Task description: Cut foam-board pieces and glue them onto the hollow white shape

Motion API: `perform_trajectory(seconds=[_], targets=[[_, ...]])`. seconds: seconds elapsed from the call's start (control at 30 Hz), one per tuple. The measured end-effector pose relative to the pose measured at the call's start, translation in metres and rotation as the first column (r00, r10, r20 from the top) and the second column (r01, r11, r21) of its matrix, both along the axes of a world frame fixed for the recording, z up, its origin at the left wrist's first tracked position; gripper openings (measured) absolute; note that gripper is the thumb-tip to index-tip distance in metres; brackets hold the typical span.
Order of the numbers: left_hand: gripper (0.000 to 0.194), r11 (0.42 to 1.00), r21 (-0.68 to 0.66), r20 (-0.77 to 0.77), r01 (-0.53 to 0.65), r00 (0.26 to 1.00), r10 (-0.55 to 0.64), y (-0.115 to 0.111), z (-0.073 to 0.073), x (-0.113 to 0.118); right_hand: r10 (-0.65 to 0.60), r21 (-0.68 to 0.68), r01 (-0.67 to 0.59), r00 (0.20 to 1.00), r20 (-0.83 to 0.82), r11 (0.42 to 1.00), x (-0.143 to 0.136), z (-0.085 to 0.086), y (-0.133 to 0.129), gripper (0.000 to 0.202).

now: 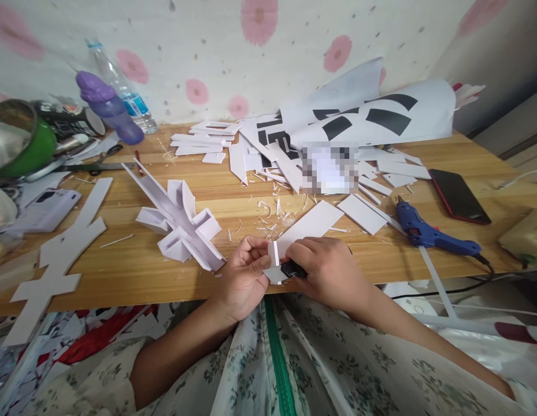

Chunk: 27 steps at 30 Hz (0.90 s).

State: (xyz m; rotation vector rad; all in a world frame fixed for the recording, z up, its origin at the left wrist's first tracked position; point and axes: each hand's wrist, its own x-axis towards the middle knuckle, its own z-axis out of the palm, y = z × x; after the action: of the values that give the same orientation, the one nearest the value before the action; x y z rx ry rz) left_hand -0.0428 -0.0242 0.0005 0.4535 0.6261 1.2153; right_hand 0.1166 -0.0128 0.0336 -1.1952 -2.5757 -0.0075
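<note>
Near the table's front edge, my left hand pinches a small white foam board piece between thumb and fingers. My right hand is closed round the black handle of a cutter, whose blade area lies against the lower part of the small piece. Just behind my right hand lies a wide white strip. To the left stands a white built-up shape with raised walls. A flat white cut-out lies at the far left.
A blue glue gun and a dark phone lie at the right. Scissors, a purple bottle and a green bowl are at the left. Cut white pieces and printed sheets lie at the back.
</note>
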Motion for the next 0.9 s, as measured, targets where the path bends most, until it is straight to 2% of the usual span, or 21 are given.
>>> perform_trajectory(seconds=[0.23, 0.57, 0.8, 0.9], targets=[[0.034, 1.0, 0.019, -0.008, 0.012, 1.0, -0.012, -0.002, 0.001, -0.001, -0.052, 0.008, 0.052, 0.999, -0.006, 0.999, -0.002, -0.001, 0.006, 0.005], [0.031, 0.998, 0.034, -0.021, 0.045, 0.999, -0.045, -0.003, -0.004, -0.002, -0.099, 0.019, 0.1, 0.995, -0.02, 0.995, -0.001, -0.007, 0.016, 0.009], [0.029, 0.998, 0.033, -0.023, 0.047, 0.999, -0.046, -0.003, -0.004, -0.002, -0.239, -0.015, 0.239, 0.971, 0.004, 0.971, 0.004, -0.004, 0.022, 0.013], [0.03, 1.0, 0.012, -0.005, 0.002, 1.0, -0.002, -0.002, -0.003, -0.002, -0.179, -0.048, 0.178, 0.984, -0.019, 0.983, 0.005, -0.002, 0.014, 0.01]])
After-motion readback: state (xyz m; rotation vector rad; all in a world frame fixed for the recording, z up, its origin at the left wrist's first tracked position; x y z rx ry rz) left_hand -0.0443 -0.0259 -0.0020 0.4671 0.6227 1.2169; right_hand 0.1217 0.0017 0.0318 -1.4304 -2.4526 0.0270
